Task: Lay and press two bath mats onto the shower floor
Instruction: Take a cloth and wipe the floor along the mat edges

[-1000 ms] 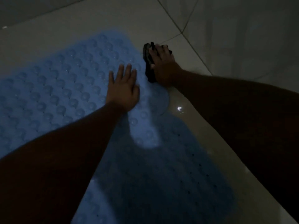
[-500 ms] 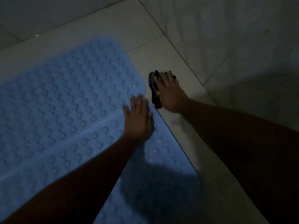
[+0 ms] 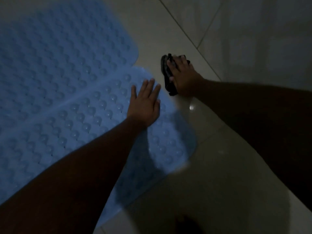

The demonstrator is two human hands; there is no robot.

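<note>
Two light blue bath mats with raised bumps lie side by side on the pale tiled floor. The far mat (image 3: 70,41) fills the upper left; the near mat (image 3: 94,119) overlaps its edge and runs toward the bottom. My left hand (image 3: 145,103) lies flat, fingers spread, on the near mat close to its right edge. My right hand (image 3: 183,76) rests on the floor just right of the mats, fingers curled over a dark folded cloth-like object (image 3: 166,73). The scene is dim.
Glossy floor tiles (image 3: 211,157) stretch to the right and below the mats, with a small light reflection. A tiled wall (image 3: 253,31) rises at the upper right, meeting the floor along a diagonal line. My forearms cross the lower frame.
My left hand has slid along the near mat's right edge. The right hand stays on the dark object. The view has shifted, and both mats' rounded corners show.
</note>
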